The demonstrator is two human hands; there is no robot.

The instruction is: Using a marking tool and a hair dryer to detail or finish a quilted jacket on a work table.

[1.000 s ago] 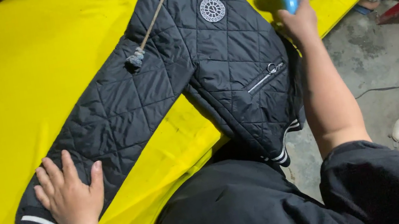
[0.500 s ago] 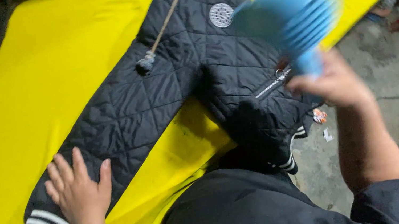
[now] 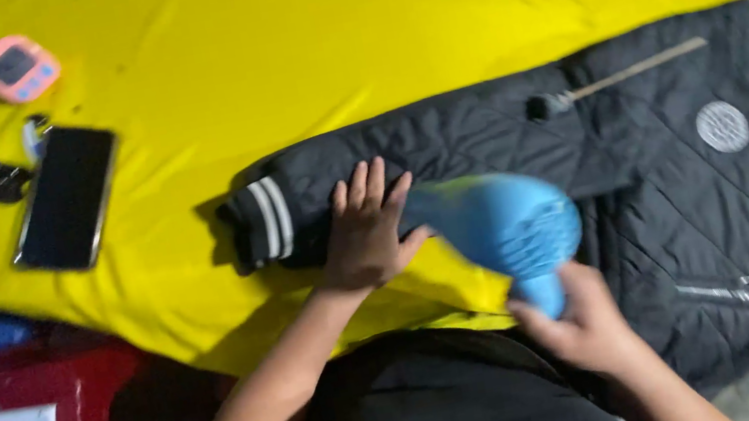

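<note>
Blue hair dryer [image 3: 498, 220] blurred, handle hidden.

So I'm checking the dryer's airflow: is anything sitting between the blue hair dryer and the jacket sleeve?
Only the left hand, pressed flat on the sleeve near its striped cuff, right beside the nozzle end of the blue hair dryer. The right hand holds the dryer's handle. Nothing else visibly lies between them.

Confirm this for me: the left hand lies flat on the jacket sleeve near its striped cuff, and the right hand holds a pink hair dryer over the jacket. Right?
Not quite. The hair dryer in the right hand is blue, not pink, as the head view shows. The rest stands: the left hand lies flat on the sleeve of the black quilted jacket, near the striped cuff.
</note>
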